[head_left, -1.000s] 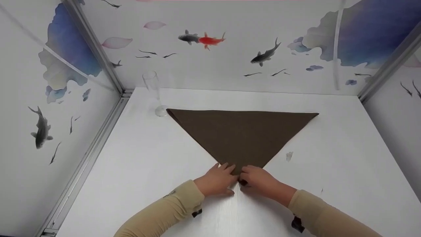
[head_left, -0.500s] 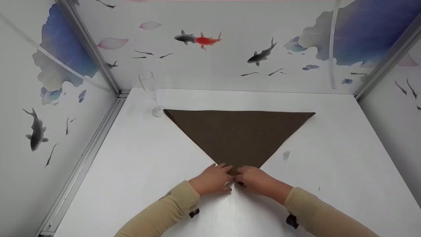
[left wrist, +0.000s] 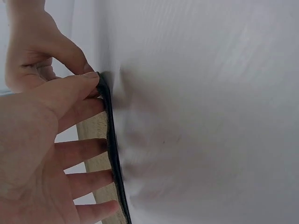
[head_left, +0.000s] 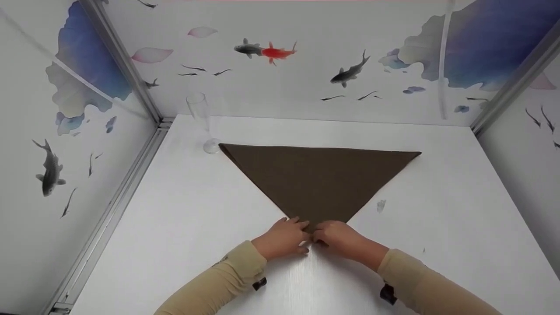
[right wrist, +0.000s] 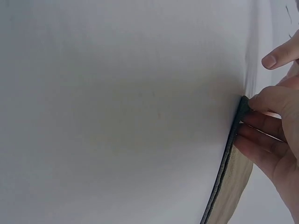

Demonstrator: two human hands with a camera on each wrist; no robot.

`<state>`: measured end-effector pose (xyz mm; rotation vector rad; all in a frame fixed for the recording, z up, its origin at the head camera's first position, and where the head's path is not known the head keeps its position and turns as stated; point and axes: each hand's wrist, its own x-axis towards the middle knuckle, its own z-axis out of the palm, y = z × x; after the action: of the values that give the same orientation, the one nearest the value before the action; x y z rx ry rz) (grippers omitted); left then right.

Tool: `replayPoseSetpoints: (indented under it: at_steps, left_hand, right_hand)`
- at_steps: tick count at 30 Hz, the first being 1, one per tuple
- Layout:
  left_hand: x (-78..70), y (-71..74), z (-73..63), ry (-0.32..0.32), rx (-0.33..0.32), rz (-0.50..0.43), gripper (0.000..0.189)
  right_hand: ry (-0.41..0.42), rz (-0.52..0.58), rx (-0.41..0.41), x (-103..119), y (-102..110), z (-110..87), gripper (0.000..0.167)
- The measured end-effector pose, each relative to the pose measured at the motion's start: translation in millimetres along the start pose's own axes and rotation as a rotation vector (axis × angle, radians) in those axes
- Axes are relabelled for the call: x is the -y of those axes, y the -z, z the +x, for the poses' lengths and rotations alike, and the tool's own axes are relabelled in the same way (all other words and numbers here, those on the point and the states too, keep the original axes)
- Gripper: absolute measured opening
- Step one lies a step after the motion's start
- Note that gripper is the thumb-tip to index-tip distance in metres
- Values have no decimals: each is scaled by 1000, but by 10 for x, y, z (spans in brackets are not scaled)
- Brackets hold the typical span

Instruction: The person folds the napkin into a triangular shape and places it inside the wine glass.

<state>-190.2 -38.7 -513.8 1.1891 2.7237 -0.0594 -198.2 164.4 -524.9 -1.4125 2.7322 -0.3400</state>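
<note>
A brown cloth napkin [head_left: 321,183], folded into a triangle, lies flat with its long edge away from me and its point towards me. My left hand [head_left: 283,238] rests its outstretched fingers on the napkin's left edge near that point; in the right wrist view the left thumb [right wrist: 275,58] stands apart from the cloth. Beside it, my right hand [head_left: 343,238] pinches the near tip, its thumb [right wrist: 266,99] on one side and fingers on the other. Both hands cover most of the tip in the head view.
A tall clear footed glass [head_left: 211,146] stands at the back left, its base close to the napkin's left corner. A small grey mark [head_left: 381,205] shows on the white table [head_left: 437,210]. Printed panels with metal frame bars [head_left: 122,65] enclose the left, back and right.
The dark bit of napkin seen under the right fingers earlier is now hidden as those fingers draw in at the tip. The left hand stays in place; the head view shifts slightly.
</note>
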Motion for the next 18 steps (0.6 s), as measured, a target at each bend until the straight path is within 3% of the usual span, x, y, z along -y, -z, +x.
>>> replayPoseSetpoints:
  at_steps: [9, 18]
  left_hand:
    - [7, -3, -22, -7, -5, -2, 38]
    - [-16, 7, 6, 13, -28, 15, 39]
  right_hand:
    - [-74, 153, -36, -80, 13, 12, 6]
    - [-241, 246, -25, -107, 14, 76, 5]
